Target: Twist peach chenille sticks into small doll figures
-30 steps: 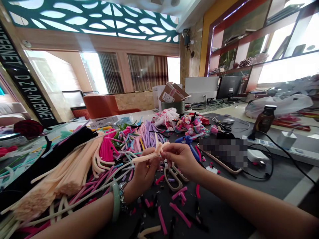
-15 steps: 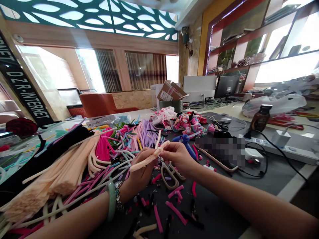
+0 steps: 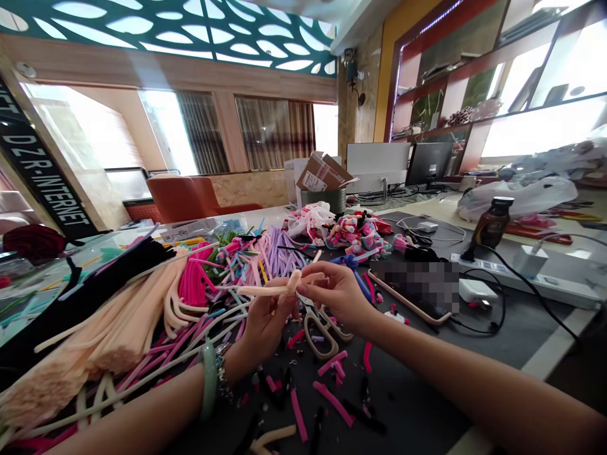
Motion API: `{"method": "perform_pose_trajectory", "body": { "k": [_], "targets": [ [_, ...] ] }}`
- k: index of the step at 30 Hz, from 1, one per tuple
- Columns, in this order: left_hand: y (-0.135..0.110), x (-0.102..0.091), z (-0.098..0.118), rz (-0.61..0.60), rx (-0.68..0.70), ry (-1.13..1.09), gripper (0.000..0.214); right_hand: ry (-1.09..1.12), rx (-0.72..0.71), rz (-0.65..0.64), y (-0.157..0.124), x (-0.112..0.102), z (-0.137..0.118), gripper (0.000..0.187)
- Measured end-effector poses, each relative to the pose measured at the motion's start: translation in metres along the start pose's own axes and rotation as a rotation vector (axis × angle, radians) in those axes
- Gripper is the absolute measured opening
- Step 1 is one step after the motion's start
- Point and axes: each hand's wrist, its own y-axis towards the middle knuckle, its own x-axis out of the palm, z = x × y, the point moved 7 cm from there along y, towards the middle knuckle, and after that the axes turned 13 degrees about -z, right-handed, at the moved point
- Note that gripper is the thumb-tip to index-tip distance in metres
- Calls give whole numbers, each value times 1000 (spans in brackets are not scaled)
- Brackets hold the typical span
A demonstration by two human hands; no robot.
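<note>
Reading "DZR-INTERNET" on a black banner at far left; white label on a cardboard box too small to read. Left hand, jade bangle on its wrist, and right hand both pinch a peach pipe cleaner held up over the table, forearms angled in from either side. Beige-handled scissors lie just below the hands, blue glue gun just beyond. Dark table top littered with cut pink pipe-cleaner pieces; orange armchair and curtained windows behind.
</note>
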Motion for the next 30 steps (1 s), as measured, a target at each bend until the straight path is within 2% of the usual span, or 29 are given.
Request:
{"method": "perform_pose_trajectory", "body": {
  "k": [12, 15, 20, 30],
  "targets": [
    [-1, 1, -3, 19, -73, -82, 20, -81, 6, -16, 2, 2, 3, 24],
    [0, 2, -3, 12, -51, -88, 20, -276, -33, 4, 0, -2, 0, 24],
    [1, 2, -2, 33, -42, -101, 22, -801, -239, 28, -7, 2, -23, 15],
    [0, 5, -2, 15, -96, -107, 22, -1044, -402, 1, -13, 12, -31, 13]
  ]
}}
